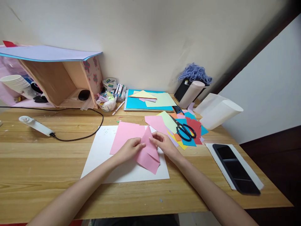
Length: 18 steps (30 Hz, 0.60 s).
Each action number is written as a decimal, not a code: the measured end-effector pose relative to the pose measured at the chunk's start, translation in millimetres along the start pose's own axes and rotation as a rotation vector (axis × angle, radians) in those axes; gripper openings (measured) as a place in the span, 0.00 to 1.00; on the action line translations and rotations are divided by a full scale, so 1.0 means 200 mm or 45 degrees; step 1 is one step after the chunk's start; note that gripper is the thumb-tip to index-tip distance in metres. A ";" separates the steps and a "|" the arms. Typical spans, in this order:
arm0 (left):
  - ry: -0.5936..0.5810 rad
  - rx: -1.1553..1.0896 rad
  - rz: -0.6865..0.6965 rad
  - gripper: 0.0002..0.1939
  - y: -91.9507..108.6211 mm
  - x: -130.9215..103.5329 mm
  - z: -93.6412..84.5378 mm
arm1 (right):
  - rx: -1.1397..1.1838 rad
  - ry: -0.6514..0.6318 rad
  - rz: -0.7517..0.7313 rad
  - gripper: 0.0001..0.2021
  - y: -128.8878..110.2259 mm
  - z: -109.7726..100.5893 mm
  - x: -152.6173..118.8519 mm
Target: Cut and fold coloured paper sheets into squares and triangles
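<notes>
Between my two hands is a folded pink paper (150, 157), its pointed tip toward the back and a loose flap toward me. My left hand (131, 149) pinches its left edge with the thumb on top. On the other side, my right hand (163, 143) grips the right edge near the tip, with thumb and fingers closed. Under the fold lies a flat sheet of pink paper (121, 135), partly covered by my left hand. Both rest over a large white sheet (94, 163) on the wooden table.
Black-handled scissors (185, 131) lie on colored paper scraps (191, 144) to the right. A phone (236, 169) sits at far right. Behind are a stack of colored paper (162, 100), markers (119, 89) and an open box (91, 75). A corded white device (36, 125) lies left.
</notes>
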<state>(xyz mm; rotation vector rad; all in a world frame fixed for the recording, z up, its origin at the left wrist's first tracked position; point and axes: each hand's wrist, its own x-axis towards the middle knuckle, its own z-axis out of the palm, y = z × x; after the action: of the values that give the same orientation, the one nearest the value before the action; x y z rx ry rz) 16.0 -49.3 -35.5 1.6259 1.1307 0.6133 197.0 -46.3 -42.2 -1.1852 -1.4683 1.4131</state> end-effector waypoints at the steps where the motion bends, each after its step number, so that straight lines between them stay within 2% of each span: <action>1: -0.026 0.010 0.008 0.15 0.00 0.00 0.00 | 0.022 -0.003 0.002 0.12 0.01 0.00 0.00; 10: -0.005 0.005 -0.104 0.17 -0.01 0.01 0.00 | 0.099 -0.022 0.082 0.12 0.05 -0.02 0.02; 18: -0.080 0.092 -0.044 0.17 -0.01 0.01 -0.01 | 0.154 0.048 0.074 0.13 0.06 -0.03 0.03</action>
<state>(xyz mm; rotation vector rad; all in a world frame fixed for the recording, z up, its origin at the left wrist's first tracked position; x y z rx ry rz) 14.2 -47.2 -36.3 1.6719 1.1441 0.5005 202.5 -39.6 -53.9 -1.1803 -1.3132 1.4891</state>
